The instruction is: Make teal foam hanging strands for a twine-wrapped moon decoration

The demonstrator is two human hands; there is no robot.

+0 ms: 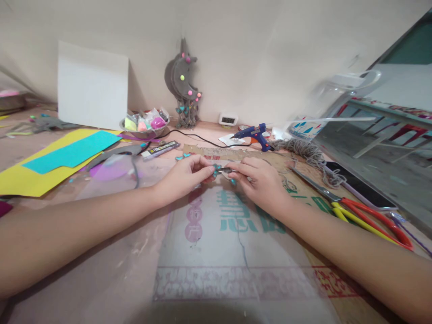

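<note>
Printed cardboard sheet (216, 270) nearest, flat on the table beneath both forearms. Left hand (184, 177) and right hand (259, 180) brought together over its far part, fingertips of each pinched on a small grey strip (223, 170) with teal bits attached. Strip held between the two hands, just above the cardboard. Loose teal bit (232, 181) just beside the right fingertips. Metal bowl (143, 132) beyond the left hand, well apart: small clear bags of bright lumps inside, exact contents unclear. Glue gun (253, 134) beyond the right hand. Scissors (367, 216) at right, beside a phone (361, 186). Strip shape partly hidden by fingers, too small to resolve.
</note>
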